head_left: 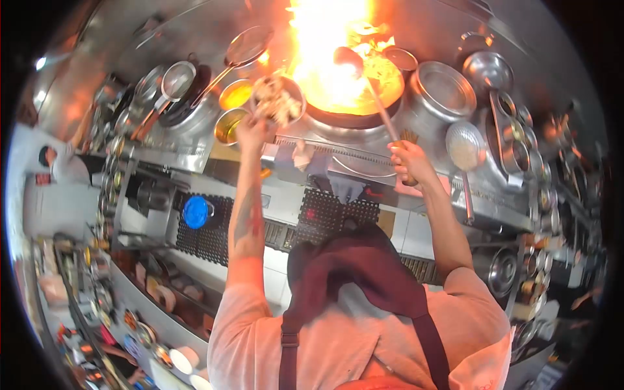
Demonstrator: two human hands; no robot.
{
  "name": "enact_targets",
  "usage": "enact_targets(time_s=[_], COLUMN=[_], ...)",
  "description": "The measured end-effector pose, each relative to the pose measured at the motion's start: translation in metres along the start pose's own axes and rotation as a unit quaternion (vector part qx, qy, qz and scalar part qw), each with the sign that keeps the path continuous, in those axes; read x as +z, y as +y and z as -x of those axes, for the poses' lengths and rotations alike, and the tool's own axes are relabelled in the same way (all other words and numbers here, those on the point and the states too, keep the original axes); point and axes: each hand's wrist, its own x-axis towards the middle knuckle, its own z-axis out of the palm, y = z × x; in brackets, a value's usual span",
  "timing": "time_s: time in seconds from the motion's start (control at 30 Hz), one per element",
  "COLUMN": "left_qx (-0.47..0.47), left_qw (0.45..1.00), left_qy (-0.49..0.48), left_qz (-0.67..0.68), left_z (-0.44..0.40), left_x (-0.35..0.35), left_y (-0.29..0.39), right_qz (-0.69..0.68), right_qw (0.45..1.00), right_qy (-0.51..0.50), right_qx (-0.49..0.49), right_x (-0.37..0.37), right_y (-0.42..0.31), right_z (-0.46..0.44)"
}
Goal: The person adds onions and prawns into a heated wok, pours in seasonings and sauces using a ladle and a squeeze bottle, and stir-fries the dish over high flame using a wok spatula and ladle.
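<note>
My left hand is closed on the rim of a round bowl. Pale, lumpy pieces of food fill the bowl, which is tilted beside the burning wok. My right hand grips the long handle of a ladle, whose round head reaches over the fire. Tall, bright flames rise out of the wok, and their glare hides most of its contents. Close to the left hand stand a metal container of yellow liquid and another metal container.
Strainers rest on the left of the steel range; a wire skimmer lies nearer the wok. On the right are a wide metal pot and a perforated skimmer. A blue-lidded bucket stands below. Another person is at far left.
</note>
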Motion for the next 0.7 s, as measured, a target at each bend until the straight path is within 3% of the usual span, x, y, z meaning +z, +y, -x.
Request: enact_targets(time_s=[0.1, 0.23, 0.27, 0.3, 0.33, 0.37, 0.4, 0.43, 0.47, 0.5, 0.53, 0.57, 0.6, 0.63, 0.7], left_qx=[0.209, 0.327, 0.324, 0.270, 0.213, 0.068, 0.063, -0.082, -0.200, -0.234, -0.247, -0.166, -0.117, -0.180, -0.091], left_qw=[0.946, 0.863, 0.865, 0.894, 0.916, 0.963, 0.961, 0.983, 0.883, 0.823, 0.753, 0.745, 0.754, 0.729, 0.751], left_qy=[0.020, 0.094, 0.092, 0.131, 0.174, 0.137, 0.152, 0.131, 0.102, 0.071, 0.044, 0.015, 0.162, 0.152, 0.247], left_qz=[-0.246, -0.373, -0.371, -0.333, -0.293, -0.224, -0.222, 0.099, 0.412, 0.513, 0.609, 0.646, 0.626, 0.642, 0.605], left_z=[-0.040, -0.086, -0.088, -0.089, -0.086, -0.079, -0.086, -0.096, -0.101, -0.083, -0.058, -0.048, 0.016, 0.034, 0.105], left_x=[0.109, 0.158, 0.159, 0.156, 0.149, 0.135, 0.122, 0.101, 0.066, 0.027, -0.013, -0.064, -0.087, -0.144, -0.252], left_y=[0.033, 0.032, 0.031, 0.034, 0.047, 0.057, 0.044, 0.016, -0.007, -0.018, -0.029, -0.068, -0.014, -0.050, -0.070], right_qz=[-0.051, 0.068, 0.342, 0.577, 0.582, 0.577, 0.572, 0.530, 0.482, 0.243, -0.028, -0.118, -0.097, -0.069, -0.011], right_qw=[0.995, 0.997, 0.923, 0.733, 0.730, 0.739, 0.746, 0.752, 0.757, 0.929, 0.994, 0.975, 0.959, 0.978, 0.997], right_qy=[-0.065, -0.029, 0.086, 0.186, 0.181, 0.198, 0.211, 0.228, 0.234, 0.067, -0.007, -0.152, -0.248, -0.169, -0.009], right_qx=[0.047, 0.026, -0.150, -0.308, -0.310, -0.287, -0.267, -0.320, -0.373, -0.271, -0.109, -0.112, -0.094, -0.096, -0.080], right_x=[0.004, 0.007, 0.000, -0.007, -0.011, -0.015, -0.016, -0.015, -0.013, -0.009, -0.004, -0.005, -0.008, -0.020, -0.047], right_y=[-0.004, 0.004, 0.018, 0.026, 0.027, 0.026, 0.023, 0.024, 0.028, 0.022, 0.016, 0.021, 0.026, 0.053, 0.108], right_z=[0.004, -0.036, -0.058, -0.072, -0.078, -0.084, -0.090, -0.091, -0.090, -0.079, -0.065, -0.057, -0.059, -0.083, -0.131])
